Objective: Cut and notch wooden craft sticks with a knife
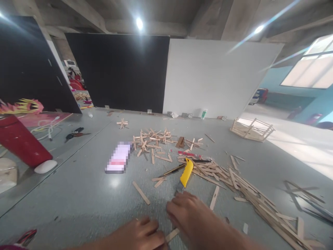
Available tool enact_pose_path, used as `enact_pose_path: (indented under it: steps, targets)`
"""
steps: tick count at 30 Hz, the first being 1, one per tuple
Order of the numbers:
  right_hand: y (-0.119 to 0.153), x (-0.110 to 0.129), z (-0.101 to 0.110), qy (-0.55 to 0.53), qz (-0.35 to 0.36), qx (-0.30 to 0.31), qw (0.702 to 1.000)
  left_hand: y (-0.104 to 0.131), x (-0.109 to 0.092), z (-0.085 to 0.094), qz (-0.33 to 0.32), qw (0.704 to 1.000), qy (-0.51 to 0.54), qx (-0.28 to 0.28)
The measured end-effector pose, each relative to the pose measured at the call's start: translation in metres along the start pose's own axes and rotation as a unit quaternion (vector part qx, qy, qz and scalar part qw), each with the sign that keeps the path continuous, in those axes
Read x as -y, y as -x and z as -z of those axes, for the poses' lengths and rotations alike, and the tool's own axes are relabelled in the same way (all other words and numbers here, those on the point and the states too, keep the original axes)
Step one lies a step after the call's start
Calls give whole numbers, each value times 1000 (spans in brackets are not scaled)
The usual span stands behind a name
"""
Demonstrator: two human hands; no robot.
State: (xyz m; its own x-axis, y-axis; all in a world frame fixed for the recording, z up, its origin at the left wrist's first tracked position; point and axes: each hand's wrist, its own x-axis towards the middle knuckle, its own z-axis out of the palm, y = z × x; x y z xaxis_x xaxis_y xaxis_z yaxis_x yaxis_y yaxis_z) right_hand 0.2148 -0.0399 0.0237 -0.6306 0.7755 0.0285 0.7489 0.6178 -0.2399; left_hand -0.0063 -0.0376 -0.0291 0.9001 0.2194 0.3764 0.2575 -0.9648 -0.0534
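Note:
At the bottom middle, my left hand [145, 234] is closed with its fingers curled, somewhat blurred. A wooden craft stick [172, 235] shows between it and my right hand [188, 211], one end at each hand. My right hand is closed too, and its fingertips are mostly hidden. Just beyond its knuckles lies a yellow-handled tool [186, 173] with a grey metal end pointing toward me. One loose craft stick [141, 193] lies ahead to the left, another stick [214, 198] to the right of my right hand.
A long heap of sticks [249, 191] runs along the right. Farther back are a stick pile [153, 139], a red pen [187, 153] and a stick-built frame [252, 130]. A blurred-out phone [119, 158], red bottle [22, 142] and white mouse [45, 167] are leftward.

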Motion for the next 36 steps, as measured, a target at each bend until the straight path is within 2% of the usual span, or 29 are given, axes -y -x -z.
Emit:
enact_pose_path:
  steps: [3, 10, 14, 20, 30, 33, 36]
  targets:
    - [-1, -3, 5, -13, -14, -24, 1000, -3, 2, 3, 5, 1000, -15, 3]
    - [4, -13, 9, -77, -86, 24, 993, 0, 7, -2, 2, 1000, -30, 1]
    - [5, -21, 3, -110, -83, 31, 990, 1, 8, -4, 10, 999, -42, -3]
    - [6, -20, -2, -107, -64, 9, 992, -2, 10, 6, 18, 999, -27, 19]
    - [6, -24, 0, -120, -72, 7, 990, -5, 17, -3, -27, 996, -70, -38]
    - [-3, -33, 1, -99, -93, 7, 991, -5, 19, -5, -35, 996, -74, -46]
    - [-16, -61, 9, -50, -148, -28, 987, -4, 20, -6, -43, 994, -86, -51]
